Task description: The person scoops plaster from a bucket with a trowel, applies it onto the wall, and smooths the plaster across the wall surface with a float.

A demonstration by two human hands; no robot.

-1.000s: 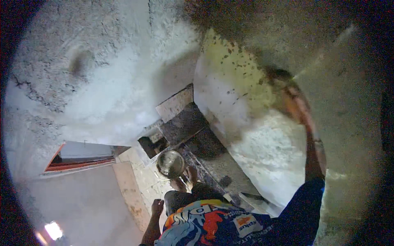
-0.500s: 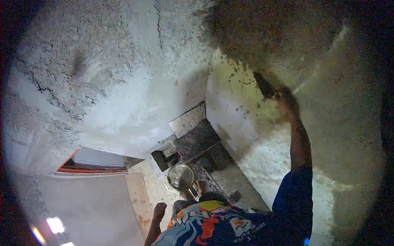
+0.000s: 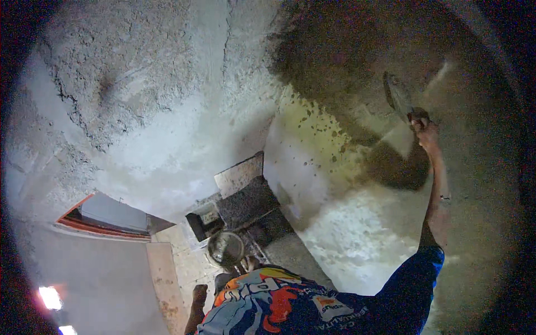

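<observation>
My right hand (image 3: pixel 426 133), arm stretched out to the right, is closed around the handle of a trowel (image 3: pixel 397 97). Its narrow, dark blade points up and left, close to the wall (image 3: pixel 469 184). Dark, wet-looking plaster (image 3: pixel 329 50) covers the upper part of this wall, with scattered spatters (image 3: pixel 324 139) below it. My left hand (image 3: pixel 199 293) hangs low beside my body, small and dark in the picture. Its fingers look curled in, and I see nothing in them.
Below me, near my feet, stands a round bucket (image 3: pixel 226 249). Dark slabs (image 3: pixel 248 204) and a light board (image 3: pixel 240 174) lie beside it. A rough grey wall (image 3: pixel 123 72) rises at the left, above a red-edged opening (image 3: pixel 106 218). Bright lamps (image 3: pixel 50 298) shine at lower left.
My right hand has swung right with the trowel, and the blade now shows more clearly. The whole view has shifted, so the bucket and floor appear farther left.
</observation>
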